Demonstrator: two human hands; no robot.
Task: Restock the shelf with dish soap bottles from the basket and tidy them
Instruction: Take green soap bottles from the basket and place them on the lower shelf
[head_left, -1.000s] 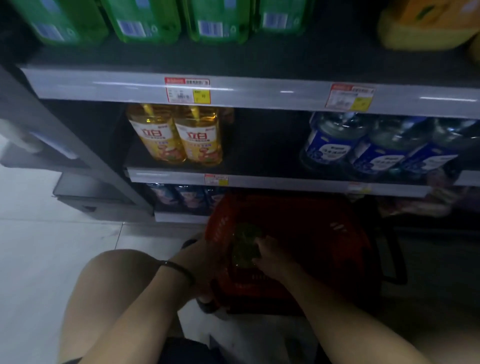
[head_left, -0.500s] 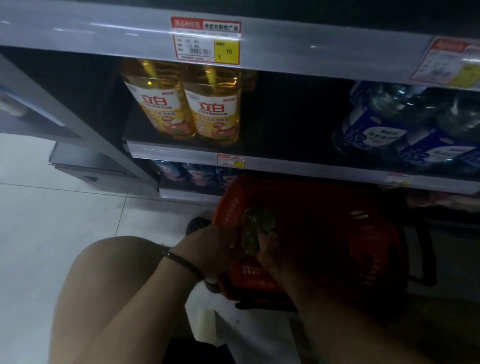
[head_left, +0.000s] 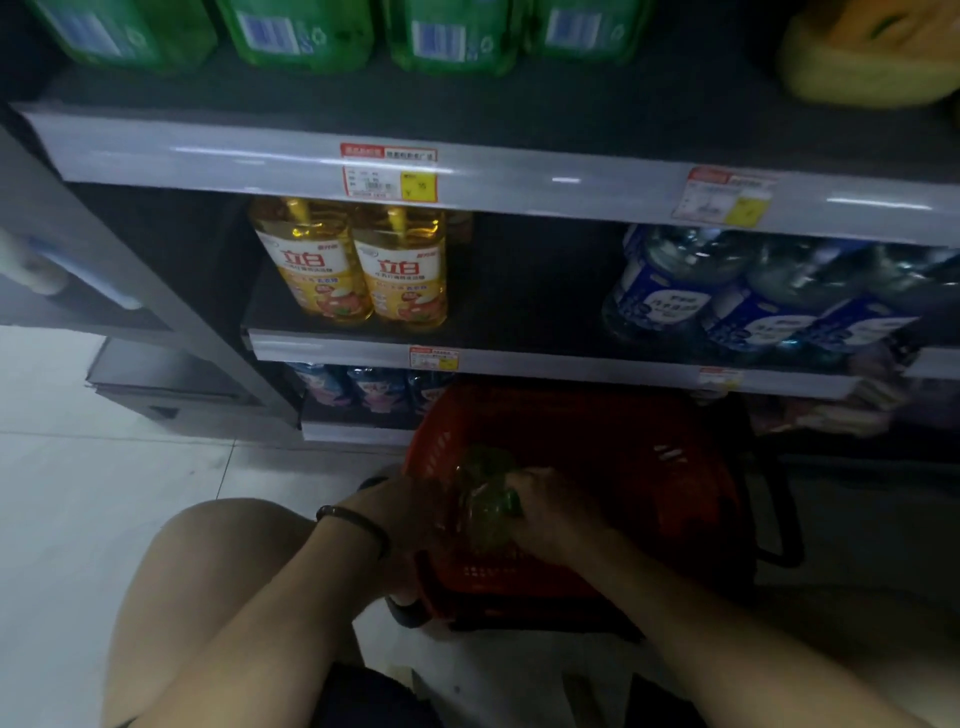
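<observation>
With the left hand (head_left: 410, 512) and right hand (head_left: 545, 512) both clasped round the green bottle (head_left: 485, 501) low in the red basket (head_left: 649, 467), it may catch the rim and slip in this dim light

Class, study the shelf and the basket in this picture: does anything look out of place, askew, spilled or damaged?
Nothing looks spilled or damaged. The two yellow dish soap bottles stand upright side by side, with an open gap on their shelf to the right. Both hands, left and right, hold a green bottle over the red basket.
</observation>
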